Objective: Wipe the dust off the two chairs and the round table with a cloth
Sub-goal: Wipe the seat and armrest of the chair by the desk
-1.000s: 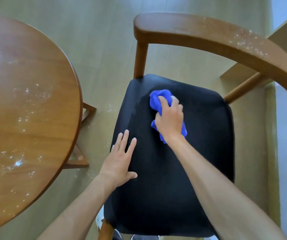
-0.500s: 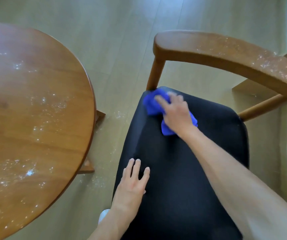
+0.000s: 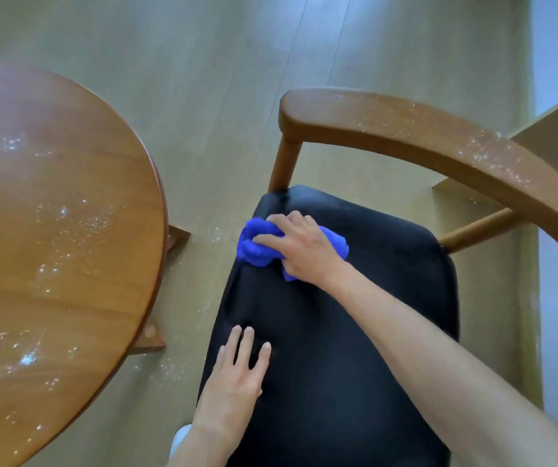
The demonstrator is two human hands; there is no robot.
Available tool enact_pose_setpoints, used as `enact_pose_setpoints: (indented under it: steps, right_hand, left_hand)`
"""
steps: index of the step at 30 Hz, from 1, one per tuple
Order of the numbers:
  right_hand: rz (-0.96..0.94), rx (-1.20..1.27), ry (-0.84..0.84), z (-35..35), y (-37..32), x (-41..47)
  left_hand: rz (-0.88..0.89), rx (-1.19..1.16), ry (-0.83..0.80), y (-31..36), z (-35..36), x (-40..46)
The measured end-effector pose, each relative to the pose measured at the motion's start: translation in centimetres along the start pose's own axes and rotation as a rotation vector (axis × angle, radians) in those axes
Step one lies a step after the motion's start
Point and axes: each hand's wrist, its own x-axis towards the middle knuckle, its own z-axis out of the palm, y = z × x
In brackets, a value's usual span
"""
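A person's right hand (image 3: 299, 246) is gripping a bunched blue cloth (image 3: 259, 242), pressing it on the black seat (image 3: 355, 332) of a wooden chair (image 3: 405, 136) at the seat's far-left corner. Left hand (image 3: 237, 375) is resting flat, fingers straight, near the seat's left edge. Dust is speckling the armrest & the round table (image 3: 55, 237) alongside.

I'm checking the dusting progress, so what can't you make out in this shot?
- Second chair: not in the head view.
- Round table: cut off by the left edge.
- Black seat beneath the blue cloth and right hand: covered.
- Seat front: cut off by the bottom edge.
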Motion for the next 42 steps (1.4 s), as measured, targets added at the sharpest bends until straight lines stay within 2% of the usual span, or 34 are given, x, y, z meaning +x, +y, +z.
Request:
enact_pose_setpoints:
  steps: [3,5,8,11,13,18,20,22,23,25,27,29,30,31,33,36,39,42]
  right_hand:
    - [0.507,0.048,0.1,-1.0,6.6,-2.1]
    - [0.813,0.064,0.077,-1.7,9.1,-6.1]
    - [1.125,0.12,0.194,-2.2,9.8,-11.1]
    - [1.477,0.248,0.325,-1.6,9.1,-9.3]
    - [1.439,0.276,0.295,-1.3,7.0,-6.0]
    - [0.719,0.186,0.156,-0.4,-1.3,-2.4]
    - [0.474,0.147,0.075,-0.3,-1.6,-4.7]
    - [0.305,0.112,0.006,-0.6,-0.2,-8.2]
    - [0.288,0.1,0.0,-0.7,1.1,-10.0]
    - [0.419,0.057,0.038,-1.5,4.6,-13.9]
    - [0.751,0.066,0.101,-2.2,7.9,-17.5]
    - [1.173,0.175,0.111,-2.2,9.9,-19.7]
    - [1.325,0.269,0.151,-2.0,10.0,-19.8]
    - [1.398,0.344,0.185,-2.0,9.3,-19.1]
    - [1.396,0.393,0.183,-1.9,5.8,-17.0]
    - [1.057,0.234,0.112,-0.9,-2.0,-15.7]
    - [0.827,0.475,0.012,-1.6,-8.0,-15.7]
    - [0.834,0.701,-0.033,-2.3,-10.2,-16.1]
  left_hand:
    - [0.006,-0.001,0.03,-0.4,0.0,0.1]
    - [0.004,-0.025,0.055,-0.6,0.4,0.0]
    - [0.01,-0.06,0.08,-0.6,0.9,0.2]
    - [-0.011,-0.034,0.104,-0.2,1.3,0.3]
    - [-0.031,0.004,0.112,0.1,1.5,0.3]
    - [-0.047,0.062,0.089,0.3,1.6,0.6]
    - [-0.028,0.049,0.075,0.4,1.3,0.8]
    - [-0.013,0.028,0.053,0.3,0.9,1.0]
    - [-0.007,0.018,0.048,0.2,0.6,1.1]
    - [0.001,0.008,0.037,0.1,0.3,1.0]
    - [-0.006,0.007,0.024,0.2,0.0,0.8]
    - [-0.013,0.003,0.023,0.3,-0.1,0.5]
    - [-0.014,0.002,0.017,0.3,-0.2,0.4]
    - [-0.015,0.001,0.012,0.3,-0.2,0.4]
    - [-0.019,0.014,0.01,0.4,-0.4,0.5]
    - [-0.046,0.019,-0.045,0.4,-0.8,0.6]
    - [-0.053,-0.037,-0.086,0.1,-1.7,0.3]
    - [-0.076,-0.156,-0.089,0.1,-3.3,-0.2]
